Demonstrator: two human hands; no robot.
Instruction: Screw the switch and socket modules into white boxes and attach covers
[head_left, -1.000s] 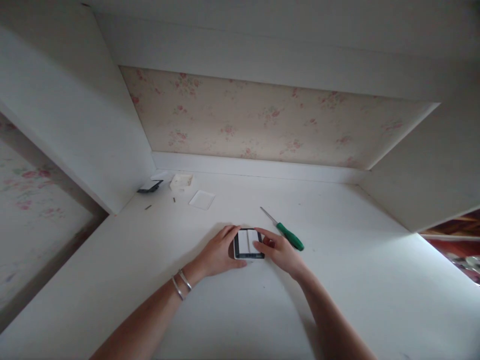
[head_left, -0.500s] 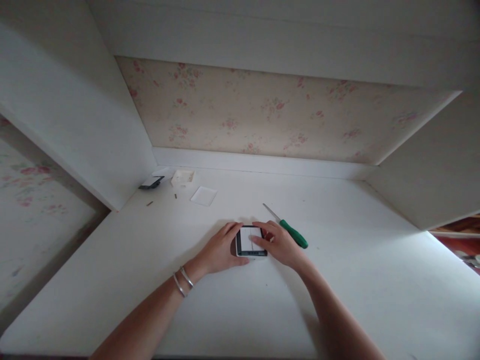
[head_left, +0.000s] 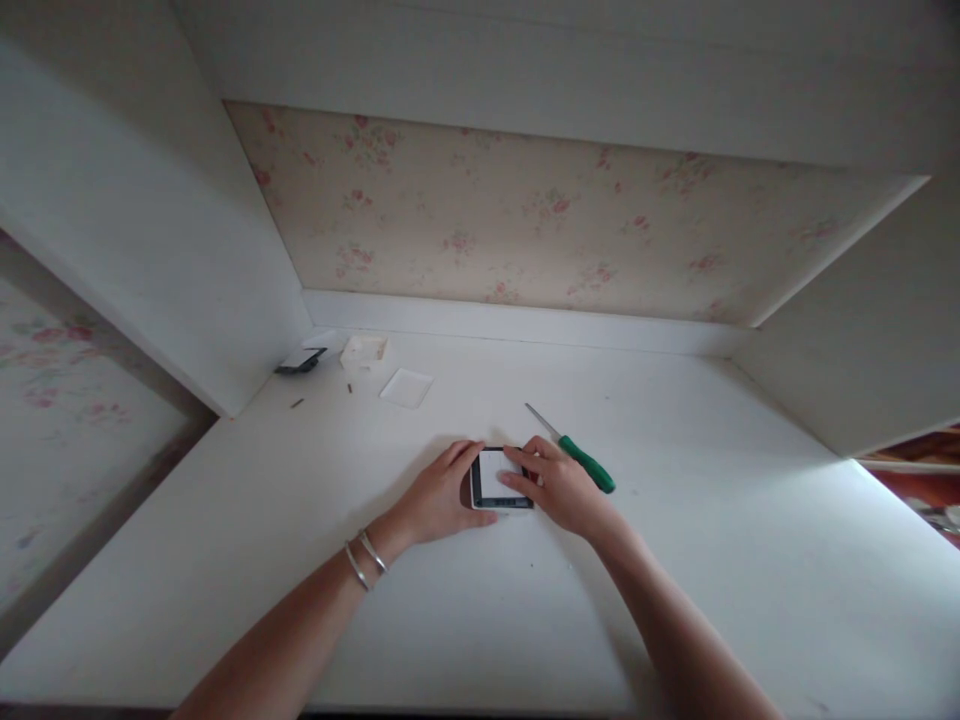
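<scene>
A small square wall switch (head_left: 491,480), with a white face in a dark frame, rests on the white desk between my hands. My left hand (head_left: 435,495) is wrapped round its left side, with the fingertips at the far edge and the thumb along the near edge. Over its right part, my right hand (head_left: 562,487) presses thumb and index finger onto the white face. These fingers hide the right part of the face. Just beyond my right hand lies a screwdriver (head_left: 586,464) with a green handle, its shaft pointing away to the left.
At the back left are a white open box (head_left: 365,352), a flat white square cover (head_left: 406,388) and a dark-framed switch part (head_left: 301,361). Two small screws (head_left: 298,403) lie near them. White panels and a floral-papered wall (head_left: 480,220) enclose the desk (head_left: 675,600).
My right index finger has bent in from the far edge onto the face. A dividing line seen earlier down the white face no longer shows. The left hand keeps its hold.
</scene>
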